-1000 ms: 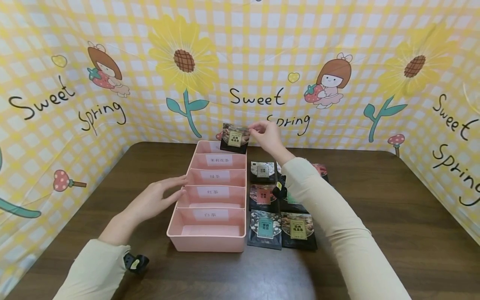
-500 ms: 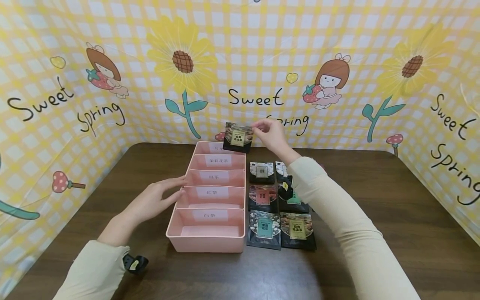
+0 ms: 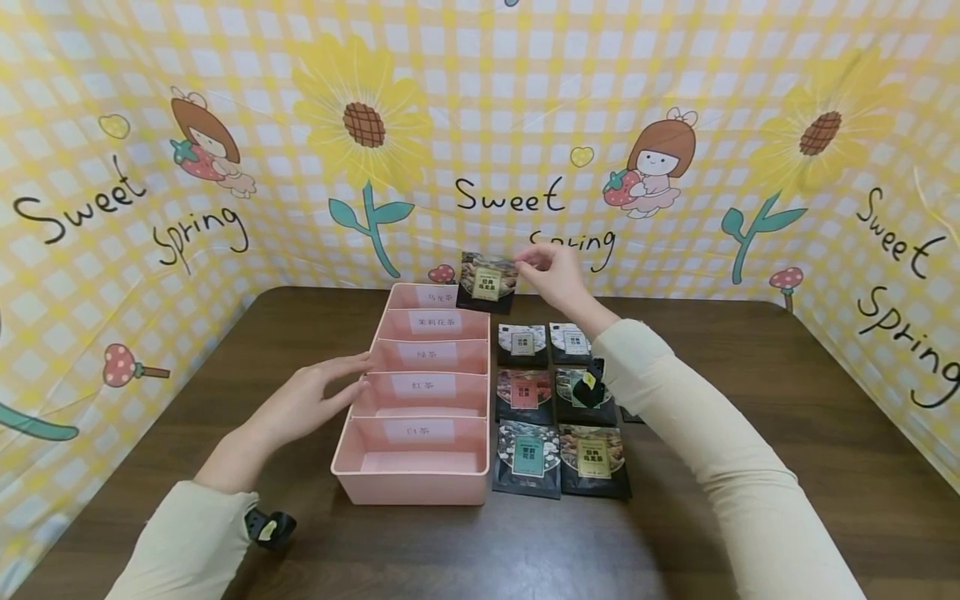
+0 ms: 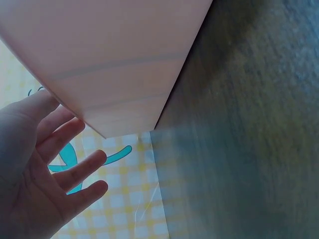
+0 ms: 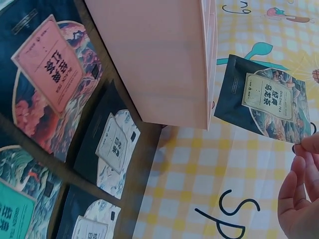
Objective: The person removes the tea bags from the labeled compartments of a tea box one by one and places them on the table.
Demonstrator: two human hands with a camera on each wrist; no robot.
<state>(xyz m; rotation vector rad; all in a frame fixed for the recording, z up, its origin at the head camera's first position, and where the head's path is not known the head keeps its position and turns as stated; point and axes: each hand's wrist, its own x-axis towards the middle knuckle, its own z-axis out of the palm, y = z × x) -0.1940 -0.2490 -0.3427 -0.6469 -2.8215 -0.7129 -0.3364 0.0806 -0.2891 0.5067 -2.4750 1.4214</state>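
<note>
My right hand (image 3: pixel 555 279) pinches an oolong tea bag packet (image 3: pixel 486 283) by its upper right corner, between thumb and fingers. The packet, dark with a yellow-green label, hangs upright over the right end of the rearmost compartment of a pink divided box (image 3: pixel 412 490). In the right wrist view the same oolong tea packet (image 5: pixel 269 99) is beside the box's rim, apart from it. On the other side, my left hand (image 3: pixel 303 396) rests its fingertips on the box's left rim. The left wrist view shows those fingers (image 4: pixel 79 172) spread, some touching the rim.
To the right of the box, tea packets lie in rows on the brown table (image 3: pixel 750 467): white tea (image 3: pixel 522 343), red-labelled tea (image 3: pixel 525 393), jasmine (image 3: pixel 527 457), oolong (image 3: pixel 595 460) and others. My right sleeve covers part of them. A yellow checked cloth (image 3: pixel 510 100) hangs behind.
The oolong tea packet has moved a little to the right with my right hand, showing more of the rear label. More packets show beside my right sleeve. My left hand stays put.
</note>
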